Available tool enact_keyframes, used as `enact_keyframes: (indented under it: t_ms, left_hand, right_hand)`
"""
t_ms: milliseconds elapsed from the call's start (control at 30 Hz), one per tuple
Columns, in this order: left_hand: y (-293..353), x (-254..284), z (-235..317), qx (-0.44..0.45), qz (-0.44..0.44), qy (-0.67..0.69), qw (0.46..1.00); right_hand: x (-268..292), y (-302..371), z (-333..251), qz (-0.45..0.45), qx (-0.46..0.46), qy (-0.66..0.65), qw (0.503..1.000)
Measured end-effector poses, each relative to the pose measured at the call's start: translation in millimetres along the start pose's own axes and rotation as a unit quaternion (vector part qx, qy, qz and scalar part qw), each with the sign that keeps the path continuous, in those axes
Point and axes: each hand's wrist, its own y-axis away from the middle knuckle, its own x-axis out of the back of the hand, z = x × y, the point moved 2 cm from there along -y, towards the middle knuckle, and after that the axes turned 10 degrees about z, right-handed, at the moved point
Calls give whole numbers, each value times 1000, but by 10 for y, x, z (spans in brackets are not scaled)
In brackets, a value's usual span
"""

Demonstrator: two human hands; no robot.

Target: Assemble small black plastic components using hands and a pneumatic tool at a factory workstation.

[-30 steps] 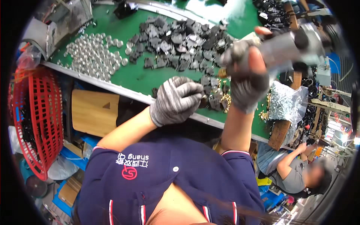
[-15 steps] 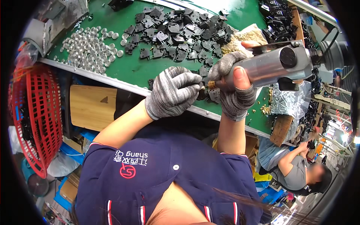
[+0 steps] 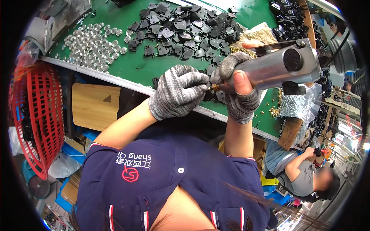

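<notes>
My right hand [image 3: 243,104], in a grey striped glove with a bare thumb, is wrapped round a silver power screwdriver [image 3: 271,71]. The tool lies almost level, its brass-coloured nose [image 3: 216,87] facing left. Opposite that nose, the gloved fingers of my left hand [image 3: 177,92] are pinched together. What they hold is mostly hidden and too small to name. Fingertips and tool nose are nearly touching, just over the near edge of the green bench [image 3: 133,75]. Beyond my hands lies a heap of black plastic parts with metal pins [image 3: 189,29].
Round silver metal pieces [image 3: 92,50] are spread at the left. Small brass pieces spill from a bag [image 3: 260,34] behind the tool. A clear bag of screws [image 3: 298,102] sits at the right. A red basket [image 3: 44,119] stands lower left; another person [image 3: 302,175] sits at right.
The screwdriver's nose has closed in on my left fingertips, narrowing the gap between them. My left hand keeps its pinch, and both arms stay almost where they were.
</notes>
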Motion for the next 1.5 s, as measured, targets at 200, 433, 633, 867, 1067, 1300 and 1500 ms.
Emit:
enact_keyframes:
  t_ms: [200, 433, 633, 867, 1067, 1300, 1500]
  left_hand:
    - [-10, 20, -18, -16, -15, 37, 999]
    - [-35, 61, -9, 46, -38, 63, 996]
    - [-263, 466, -442, 235, 117, 106, 959]
    - [-1210, 988, -1547, 135, 118, -376, 909]
    - [-1131, 1229, -2078, 174, -243, -545, 784]
    - [-1216, 1551, -1824, 288, -135, -313, 895]
    - [-555, 708, -361, 63, -24, -53, 996]
  right_hand:
    - [35, 27, 46, -20, 22, 91, 995]
    - [100, -65, -162, -97, 41, 36, 994]
    - [-1, 183, 20, -218, 118, 478, 842]
    - [641, -331, -330, -5, 112, 391, 914]
    - [1564, -1927, -532, 119, 142, 526, 830]
    - [560, -854, -421, -72, 212, 492, 841]
    - [-152, -74, 206, -152, -301, -22, 941]
